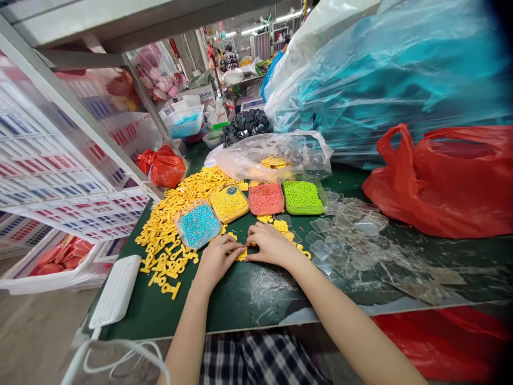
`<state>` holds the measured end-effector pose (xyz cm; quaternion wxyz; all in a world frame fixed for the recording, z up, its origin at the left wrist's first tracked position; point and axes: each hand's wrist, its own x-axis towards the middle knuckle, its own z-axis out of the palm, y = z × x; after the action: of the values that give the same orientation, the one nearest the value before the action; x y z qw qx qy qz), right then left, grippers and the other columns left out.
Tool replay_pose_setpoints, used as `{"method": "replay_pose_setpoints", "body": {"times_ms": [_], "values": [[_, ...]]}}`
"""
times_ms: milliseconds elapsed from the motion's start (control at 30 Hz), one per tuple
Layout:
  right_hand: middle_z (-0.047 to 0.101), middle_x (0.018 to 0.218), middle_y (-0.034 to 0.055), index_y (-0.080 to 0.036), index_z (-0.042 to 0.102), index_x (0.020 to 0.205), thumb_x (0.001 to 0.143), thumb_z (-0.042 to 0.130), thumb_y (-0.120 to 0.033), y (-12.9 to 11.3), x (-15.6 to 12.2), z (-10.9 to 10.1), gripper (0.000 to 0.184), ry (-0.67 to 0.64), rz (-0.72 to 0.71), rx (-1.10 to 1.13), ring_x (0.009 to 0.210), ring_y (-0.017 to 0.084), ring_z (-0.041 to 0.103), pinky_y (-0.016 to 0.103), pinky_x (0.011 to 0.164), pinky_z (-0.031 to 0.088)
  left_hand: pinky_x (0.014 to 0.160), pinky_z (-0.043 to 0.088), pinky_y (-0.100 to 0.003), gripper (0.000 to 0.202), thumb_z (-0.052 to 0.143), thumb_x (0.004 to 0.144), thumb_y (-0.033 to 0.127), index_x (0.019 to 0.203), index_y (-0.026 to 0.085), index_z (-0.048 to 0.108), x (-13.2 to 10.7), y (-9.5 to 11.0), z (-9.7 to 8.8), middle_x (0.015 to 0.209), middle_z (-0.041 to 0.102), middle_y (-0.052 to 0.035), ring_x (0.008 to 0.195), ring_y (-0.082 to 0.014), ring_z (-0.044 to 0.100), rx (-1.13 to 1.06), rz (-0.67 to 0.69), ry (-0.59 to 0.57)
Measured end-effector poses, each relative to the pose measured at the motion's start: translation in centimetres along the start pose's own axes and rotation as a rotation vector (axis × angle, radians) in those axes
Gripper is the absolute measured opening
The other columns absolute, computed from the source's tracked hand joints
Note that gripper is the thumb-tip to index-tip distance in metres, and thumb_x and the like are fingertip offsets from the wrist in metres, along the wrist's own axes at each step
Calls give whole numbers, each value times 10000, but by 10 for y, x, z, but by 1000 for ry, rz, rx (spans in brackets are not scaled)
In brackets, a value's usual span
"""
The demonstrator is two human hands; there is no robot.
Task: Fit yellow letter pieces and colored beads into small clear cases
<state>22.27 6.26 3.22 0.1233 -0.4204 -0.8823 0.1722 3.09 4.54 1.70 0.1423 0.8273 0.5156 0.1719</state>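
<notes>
My left hand (216, 259) and my right hand (269, 244) meet over the table in front of the bead trays, fingertips pinched close together. Between them shows a small yellow plastic piece (241, 254), partly covered by the fingers. Just beyond stand trays of tiny beads: a blue bead tray (199, 225) nearest my left hand, a yellow bead tray (228, 205), a red bead tray (266, 198) and a green bead tray (303, 197). A few yellow plates (281, 226) lie behind my right hand. To the left spreads a heap of yellow T-shaped parts with ring ends (170, 254).
Clear plastic squares (347, 235) are scattered right of my hands. A red plastic bag (441, 187) and a large bag of turquoise material (401, 91) stand behind them. A white power strip (116, 291) lies at the left edge. Dark parts (248, 125) are piled at the back.
</notes>
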Motion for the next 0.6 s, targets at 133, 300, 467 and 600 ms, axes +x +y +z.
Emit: {"method": "replay_pose_setpoints", "body": {"times_ms": [133, 300, 467, 600], "values": [[614, 952, 62, -169, 712, 917, 739, 767, -386, 1, 0, 1, 286, 4, 9, 11, 963, 226, 512, 337, 810, 383, 750, 465, -306, 193, 599, 881, 311, 980, 245, 750, -2, -4, 5, 902, 638, -48, 879, -199, 593, -24, -3, 1], [614, 944, 60, -168, 709, 914, 735, 771, -382, 1, 0, 2, 286, 16, 13, 24, 952, 225, 510, 342, 809, 378, 712, 453, -301, 224, 608, 873, 357, 1024, 263, 744, -3, -9, 10, 822, 593, -39, 829, -192, 569, -90, -38, 7], [614, 959, 63, -165, 709, 922, 757, 750, -387, 2, 0, 3, 280, 18, 13, 27, 964, 227, 512, 343, 817, 377, 734, 464, -310, 249, 602, 871, 402, 1004, 251, 749, -3, -9, 9, 815, 621, -44, 828, -194, 577, -184, -23, 2], [612, 953, 64, -167, 709, 904, 728, 776, -386, 3, 0, 4, 289, 22, -1, 20, 952, 226, 511, 344, 811, 379, 760, 477, -323, 305, 526, 912, 427, 980, 219, 738, -3, -9, 6, 839, 657, -55, 827, -195, 598, -245, -37, 107]]}}
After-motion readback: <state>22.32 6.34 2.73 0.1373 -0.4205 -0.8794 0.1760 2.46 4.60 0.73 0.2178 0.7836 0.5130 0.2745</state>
